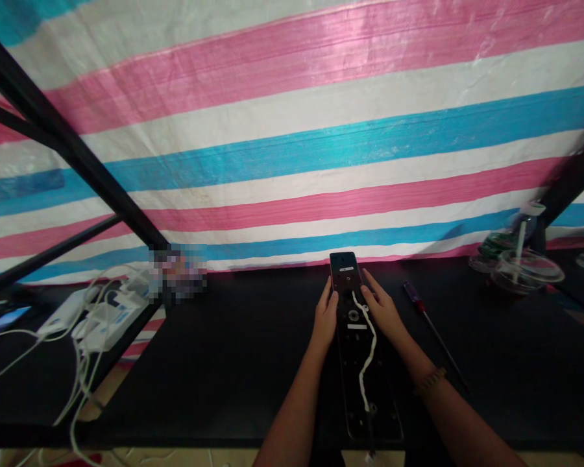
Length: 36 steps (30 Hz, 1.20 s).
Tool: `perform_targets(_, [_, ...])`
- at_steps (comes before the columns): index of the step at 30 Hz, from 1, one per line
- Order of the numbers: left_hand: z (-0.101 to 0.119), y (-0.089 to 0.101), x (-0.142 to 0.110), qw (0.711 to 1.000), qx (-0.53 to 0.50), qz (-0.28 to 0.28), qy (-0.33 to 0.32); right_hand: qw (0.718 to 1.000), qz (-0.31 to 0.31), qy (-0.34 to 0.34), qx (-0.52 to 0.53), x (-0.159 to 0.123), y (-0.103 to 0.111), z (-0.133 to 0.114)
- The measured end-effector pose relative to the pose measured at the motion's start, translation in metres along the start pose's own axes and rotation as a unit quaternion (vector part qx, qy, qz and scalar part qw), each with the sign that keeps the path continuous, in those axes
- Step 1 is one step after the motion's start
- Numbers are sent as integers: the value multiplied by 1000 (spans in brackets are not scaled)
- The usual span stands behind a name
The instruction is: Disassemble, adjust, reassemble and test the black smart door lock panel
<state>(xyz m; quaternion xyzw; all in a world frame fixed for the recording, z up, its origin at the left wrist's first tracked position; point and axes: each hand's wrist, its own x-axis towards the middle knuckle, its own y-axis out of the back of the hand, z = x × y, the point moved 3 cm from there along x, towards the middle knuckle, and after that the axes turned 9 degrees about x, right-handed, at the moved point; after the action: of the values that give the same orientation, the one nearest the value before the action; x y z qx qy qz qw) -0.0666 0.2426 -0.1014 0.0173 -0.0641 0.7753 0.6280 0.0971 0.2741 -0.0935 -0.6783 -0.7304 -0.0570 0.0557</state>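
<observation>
A long, narrow black panel (pixel 361 357) lies lengthwise before me on the black table, its near end close to the front edge. Along its face runs a white-wrapped cable (pixel 371 353), beside small screws, white labels and a round fitting. My left hand (pixel 326 311) grips the panel's left edge near the far end, thumb on top. Opposite it, my right hand (pixel 382 308) holds the right edge, its thumb close to the cable's upper end. The fingers under the panel are hidden. To the right of my right hand lies a screwdriver (pixel 425 313) with a dark purple-red handle.
At the back right stand a clear plastic cup (pixel 509 275) with a straw and a plastic bottle (pixel 530 220). White power strips (pixel 119 321) and tangled cables sit at the left. Black metal bars (pixel 85 162) and a striped sheet (pixel 321 143) rise behind the table (pixel 233 363).
</observation>
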Motion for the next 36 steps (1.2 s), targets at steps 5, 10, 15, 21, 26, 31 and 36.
perform_targets(5, [-1,2,1,1000,2,20,11,1000,5,0,6,2,-1,1])
perform_targets(10, [1,1,0,999,-14,23,22,999,11,-6,31,2,-1,0])
perform_targets(15, [1,0,2,999,-19,21,33,998,9,-27,48,2,1,3])
perform_targets(21, [8,-1,3,999,-5,11,36,997,7,-50,50,6,4,14])
perform_targets(26, [11,-1,2,998,15,26,46,999,-1,-30,26,8,4,15])
perform_targets(31, [11,1,0,997,37,51,53,999,-2,-38,24,6,4,15])
perform_targets(36, [12,6,-1,994,82,57,52,999,-5,-31,12,8,5,18])
